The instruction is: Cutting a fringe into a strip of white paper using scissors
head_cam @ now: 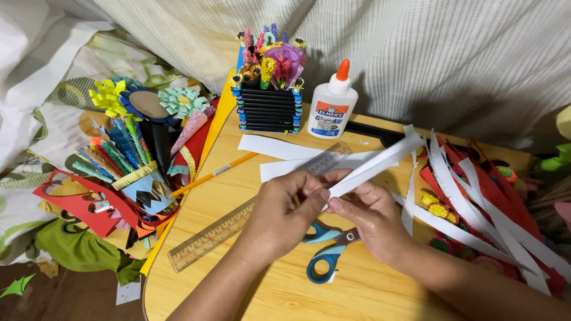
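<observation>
White paper strip [380, 159], long and thin, sits pinched at its near end between both hands, its far end sticking out over the round-edged wooden table [285, 291] toward the white glue bottle w/ orange cap [333, 107]. Looks super light and floppy, prob creases or tears easily, so grip near the end w/ fingertips. Left hand [285, 214] fingers closed on it, right hand [372, 217] thumb and finger pinching same end. Room's tight: pile of cut white strips on red paper [476, 202] at right, wooden ruler [220, 232] and blue-handled scissors [326, 255] right under the hands. Table edge near at front-left.
</observation>
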